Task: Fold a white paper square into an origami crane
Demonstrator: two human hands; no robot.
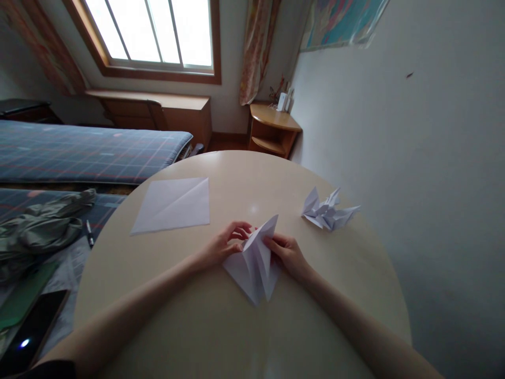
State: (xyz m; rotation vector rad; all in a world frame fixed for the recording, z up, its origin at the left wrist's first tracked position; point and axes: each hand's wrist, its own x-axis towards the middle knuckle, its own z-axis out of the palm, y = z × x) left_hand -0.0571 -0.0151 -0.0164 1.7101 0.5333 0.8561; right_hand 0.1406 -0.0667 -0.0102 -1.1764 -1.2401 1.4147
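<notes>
Pinching a plain white folded paper [254, 260] narrowly with left hand [223, 245] and right hand [290, 255], working over a round table [252, 173], near a creased sheet [177, 205].

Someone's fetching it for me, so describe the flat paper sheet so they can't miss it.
On the round cream table, look beyond and left of the left hand. There lies the white sheet. Unlike the held paper and the folded paper at right, it's spread flat, with a diagonal crease.
</notes>
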